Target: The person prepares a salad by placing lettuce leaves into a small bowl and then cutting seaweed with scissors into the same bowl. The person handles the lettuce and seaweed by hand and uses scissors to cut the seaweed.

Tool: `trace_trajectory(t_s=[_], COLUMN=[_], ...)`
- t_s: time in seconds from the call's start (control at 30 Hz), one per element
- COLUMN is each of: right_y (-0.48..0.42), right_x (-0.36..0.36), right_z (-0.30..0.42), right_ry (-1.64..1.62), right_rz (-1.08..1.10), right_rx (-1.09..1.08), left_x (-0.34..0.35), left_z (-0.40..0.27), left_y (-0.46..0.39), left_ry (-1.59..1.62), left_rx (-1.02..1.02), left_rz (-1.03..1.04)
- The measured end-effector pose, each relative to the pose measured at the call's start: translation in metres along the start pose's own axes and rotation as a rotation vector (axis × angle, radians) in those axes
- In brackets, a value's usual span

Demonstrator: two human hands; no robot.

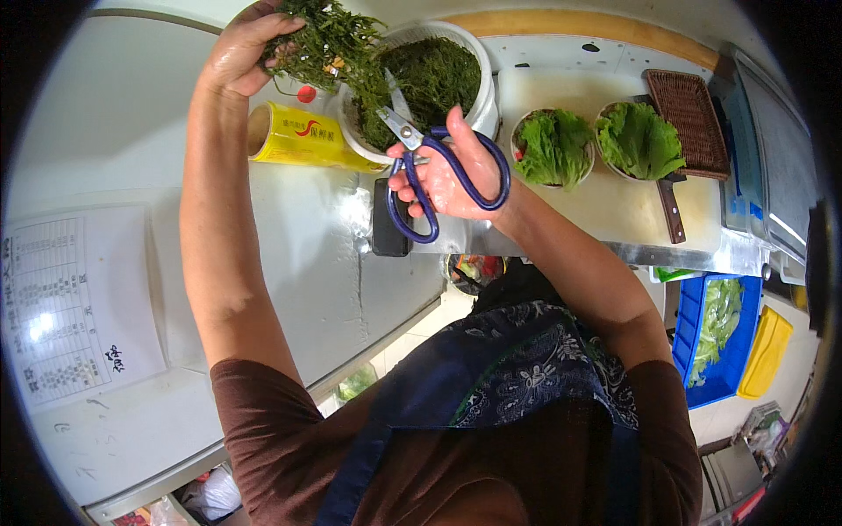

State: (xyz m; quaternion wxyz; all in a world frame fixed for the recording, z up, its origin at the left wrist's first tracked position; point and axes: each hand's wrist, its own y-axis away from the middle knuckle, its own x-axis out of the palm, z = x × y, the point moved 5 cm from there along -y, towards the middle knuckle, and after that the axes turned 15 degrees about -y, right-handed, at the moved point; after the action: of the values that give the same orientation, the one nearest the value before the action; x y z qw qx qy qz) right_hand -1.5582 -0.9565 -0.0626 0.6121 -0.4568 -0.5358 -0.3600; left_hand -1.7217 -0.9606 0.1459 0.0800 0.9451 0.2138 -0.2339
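My left hand [238,56], at the top left, grips a tangled clump of dark green seaweed [322,49]. Strands hang from it over the left rim of a round white plastic basket [487,79]. More seaweed [444,69] of the same kind fills the basket. My right hand [457,181] is palm up, with a pair of scissors [412,139] with dark blue handles hooked on its fingers. The blades are parted and point up and left, over the basket's near side. Wet skin shines on my right palm.
A yellow cling film roll box [309,138] lies left of the basket; a black phone [391,220] is below it. Two lettuce-topped bowls [556,148] [638,141], a knife [671,210] and a brown wicker tray [687,125] occupy the cutting board [612,217]. A blue crate [717,394] stands lower right.
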Motion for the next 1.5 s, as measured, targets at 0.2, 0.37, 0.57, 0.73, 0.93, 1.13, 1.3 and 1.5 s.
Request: trace_trajectory(t_s=[0.2, 0.37, 0.57, 0.73, 0.93, 1.13, 1.3, 1.5], right_y=[-0.031, 0.006, 0.131, 0.234, 0.288, 0.303, 0.300, 0.288], right_x=[0.005, 0.008, 0.029, 0.044, 0.040, 0.033, 0.031, 0.034], right_z=[0.013, 0.026, 0.025, 0.032, 0.016, 0.010, 0.010, 0.015], right_ry=[0.152, 0.497, 0.954, 0.953, 0.939, 0.885, 0.883, 0.919], right_rz=[-0.355, -0.525, -0.584, -0.725, -0.908, -0.976, -0.987, -0.942], right_rx=[-0.116, -0.215, -0.193, -0.302, -0.428, -0.497, -0.520, -0.529], left_x=[-0.049, -0.056, 0.008, 0.165, 0.260, 0.298, 0.311, 0.308], left_z=[0.045, 0.038, 0.019, -0.059, 0.103, 0.137, 0.144, 0.158], left_y=[-0.007, -0.011, -0.001, 0.004, -0.037, -0.038, -0.034, -0.044], left_ry=[-0.059, -0.082, 0.068, -0.223, -0.217, -0.967, -0.954, -1.123], left_rx=[-0.063, -0.022, 0.015, -0.306, -0.033, 0.148, 0.298, 0.116], left_rz=[0.043, -0.145, 0.018, -0.023, 0.024, 0.040, 0.100, 0.155])
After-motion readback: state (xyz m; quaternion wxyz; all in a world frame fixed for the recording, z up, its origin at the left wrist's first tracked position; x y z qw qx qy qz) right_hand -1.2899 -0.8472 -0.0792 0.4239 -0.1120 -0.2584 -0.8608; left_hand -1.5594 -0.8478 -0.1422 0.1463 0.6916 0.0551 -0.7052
